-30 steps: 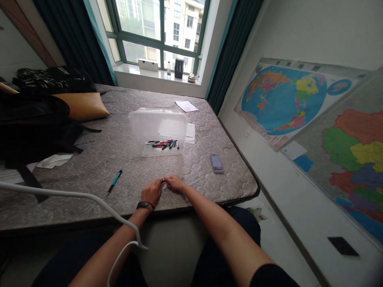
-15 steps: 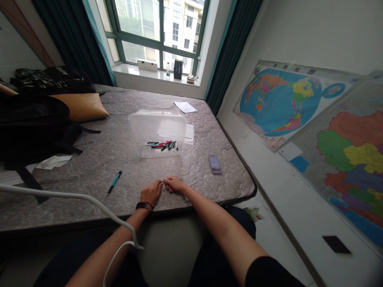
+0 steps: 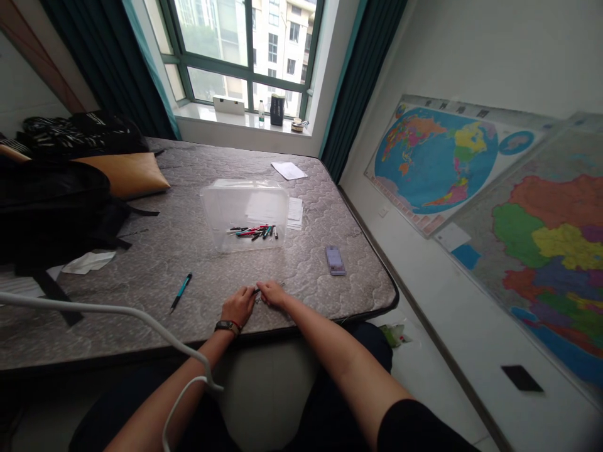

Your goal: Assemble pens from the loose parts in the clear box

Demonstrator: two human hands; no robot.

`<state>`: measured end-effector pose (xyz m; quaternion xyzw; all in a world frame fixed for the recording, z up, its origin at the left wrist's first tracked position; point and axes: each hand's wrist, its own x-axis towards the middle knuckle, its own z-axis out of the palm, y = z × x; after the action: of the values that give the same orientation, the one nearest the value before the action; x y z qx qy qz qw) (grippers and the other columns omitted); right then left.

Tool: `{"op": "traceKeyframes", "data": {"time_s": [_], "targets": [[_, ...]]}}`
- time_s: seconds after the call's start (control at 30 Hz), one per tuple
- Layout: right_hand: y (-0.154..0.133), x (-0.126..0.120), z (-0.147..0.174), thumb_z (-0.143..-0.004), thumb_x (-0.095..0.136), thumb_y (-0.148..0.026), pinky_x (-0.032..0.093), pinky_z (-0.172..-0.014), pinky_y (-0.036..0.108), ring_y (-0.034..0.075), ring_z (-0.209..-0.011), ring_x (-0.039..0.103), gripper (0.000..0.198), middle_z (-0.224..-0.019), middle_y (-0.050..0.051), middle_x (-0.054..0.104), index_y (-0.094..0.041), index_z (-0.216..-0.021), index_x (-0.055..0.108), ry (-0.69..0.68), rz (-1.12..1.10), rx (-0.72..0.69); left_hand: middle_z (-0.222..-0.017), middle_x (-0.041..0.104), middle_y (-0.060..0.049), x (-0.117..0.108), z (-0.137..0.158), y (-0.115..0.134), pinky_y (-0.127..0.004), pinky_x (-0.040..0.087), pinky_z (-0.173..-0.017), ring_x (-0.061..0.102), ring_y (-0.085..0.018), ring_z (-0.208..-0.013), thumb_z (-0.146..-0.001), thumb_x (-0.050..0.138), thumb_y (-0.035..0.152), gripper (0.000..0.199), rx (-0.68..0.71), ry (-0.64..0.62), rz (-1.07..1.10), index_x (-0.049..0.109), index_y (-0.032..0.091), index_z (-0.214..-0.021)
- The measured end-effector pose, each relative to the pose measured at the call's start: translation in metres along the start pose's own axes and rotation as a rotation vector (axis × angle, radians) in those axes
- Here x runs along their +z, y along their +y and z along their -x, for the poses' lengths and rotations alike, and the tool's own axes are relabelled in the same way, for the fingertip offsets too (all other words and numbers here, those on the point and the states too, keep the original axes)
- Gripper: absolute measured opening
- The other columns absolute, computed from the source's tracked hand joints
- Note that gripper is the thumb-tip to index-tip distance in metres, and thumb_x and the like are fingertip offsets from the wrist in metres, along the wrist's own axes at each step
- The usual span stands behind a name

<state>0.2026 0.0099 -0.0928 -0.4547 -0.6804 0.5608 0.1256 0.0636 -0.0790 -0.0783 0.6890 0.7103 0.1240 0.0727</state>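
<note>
Where a pale spot showed half a second ago, a thin dark piece now shows, pinched between the closed fingers of your left hand and right hand, apparently still being worked; beyond your fingers, a clear box holds pens.

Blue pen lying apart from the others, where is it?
In the head view, the pen is left of centre on the mattress, left of the left hand and nearer you than the clear box.
</note>
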Motion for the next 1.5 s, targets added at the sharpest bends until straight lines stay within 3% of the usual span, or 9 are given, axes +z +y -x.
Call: {"op": "traceKeyframes", "data": {"time_s": [0.17,0.4,0.53,0.67,0.8,0.97,1.2,1.33,1.5], "targets": [[0.003,0.000,0.013,-0.099,0.038,-0.032,0.037,-0.041,0.016,0.008,-0.040,0.049,0.030,-0.051,-0.005,0.053,-0.019,-0.074,0.048,-0.028,-0.219,0.027,-0.100,0.062,-0.008,0.001,0.004,0.000,-0.030,0.039,-0.080,0.059,-0.021,-0.095,-0.098,0.030,0.043,0.040,0.008,0.020,-0.069,0.062,0.028,-0.116],[0.001,0.010,0.031,-0.099,0.039,-0.027,0.038,-0.040,0.016,0.007,-0.037,0.048,0.039,-0.047,-0.004,0.051,-0.016,-0.063,0.049,0.097,-0.205,0.107,-0.097,0.064,-0.006,0.004,0.030,0.000,-0.028,0.039,-0.077,0.060,-0.019,-0.089,-0.098,0.030,0.044,0.041,0.010,0.029,-0.049,0.062,0.029,-0.119],[-0.001,0.019,0.057,-0.094,0.049,-0.022,0.041,-0.041,0.015,0.006,-0.040,0.052,0.022,-0.051,-0.005,0.055,-0.017,-0.072,0.050,0.192,-0.250,0.128,-0.102,0.064,-0.007,0.002,0.047,-0.001,-0.030,0.040,-0.083,0.058,-0.022,-0.097,-0.096,0.037,0.035,0.036,-0.077,0.027,-0.020,0.060,0.026,-0.123],[0.000,0.018,0.082,-0.083,0.063,-0.017,0.043,-0.040,0.014,0.008,-0.041,0.056,0.013,-0.052,-0.003,0.059,-0.015,-0.073,0.055,0.162,-0.257,0.166,-0.108,0.065,-0.007,0.003,0.055,-0.005,-0.033,0.040,-0.088,0.057,-0.023,-0.102,-0.094,0.040,0.027,0.035,-0.093,0.046,0.036,0.060,0.025,-0.122],[-0.023,-0.009,0.063,-0.075,0.072,-0.018,0.044,-0.039,0.016,0.010,-0.039,0.058,0.017,-0.052,0.001,0.062,-0.013,-0.067,0.057,0.120,-0.254,0.215,-0.110,0.066,-0.007,0.008,0.054,-0.007,-0.031,0.041,-0.089,0.058,-0.020,-0.103,-0.092,0.042,0.025,0.031,-0.117,0.068,0.032,0.061,0.024,-0.118],[-0.055,-0.038,0.023,-0.087,0.061,-0.029,0.039,-0.038,0.011,0.004,-0.037,0.053,0.018,-0.058,-0.001,0.063,-0.015,-0.076,0.059,0.270,-0.295,0.167,-0.109,0.067,-0.006,0.011,0.051,-0.007,-0.030,0.041,-0.086,0.059,-0.020,-0.101,-0.091,0.044,0.025,0.029,-0.128,0.088,0.015,0.061,0.025,-0.115],[-0.005,0.008,0.059,-0.097,0.045,-0.040,0.036,-0.034,0.015,0.010,-0.034,0.053,0.041,-0.045,0.001,0.058,-0.014,-0.067,0.056,0.138,-0.307,0.195,-0.102,0.067,-0.010,0.012,0.046,0.004,-0.035,0.038,-0.082,0.060,-0.024,-0.098,-0.089,0.046,0.032,0.028,-0.191,0.122,-0.033,0.060,0.021,-0.111],[0.006,0.006,0.056,-0.098,0.035,-0.054,0.038,-0.035,0.016,0.011,-0.037,0.057,0.051,-0.048,0.002,0.060,-0.014,-0.073,0.055,0.028,-0.344,0.198,-0.092,0.068,-0.010,0.009,0.031,0.010,-0.034,0.037,-0.080,0.062,-0.025,-0.091,-0.089,0.047,0.036,0.027,-0.249,0.063,-0.065,0.060,0.019,-0.105],[0.015,-0.001,0.041,-0.096,0.027,-0.061,0.037,-0.032,0.018,0.013,-0.035,0.057,0.055,-0.049,0.003,0.062,-0.016,-0.078,0.052,0.067,-0.401,0.203,-0.084,0.068,-0.009,0.007,0.002,0.013,-0.032,0.037,-0.075,0.063,-0.023,-0.084,-0.089,0.048,0.038,0.024,-0.154,-0.004,-0.070,0.060,0.021,-0.100]]}}
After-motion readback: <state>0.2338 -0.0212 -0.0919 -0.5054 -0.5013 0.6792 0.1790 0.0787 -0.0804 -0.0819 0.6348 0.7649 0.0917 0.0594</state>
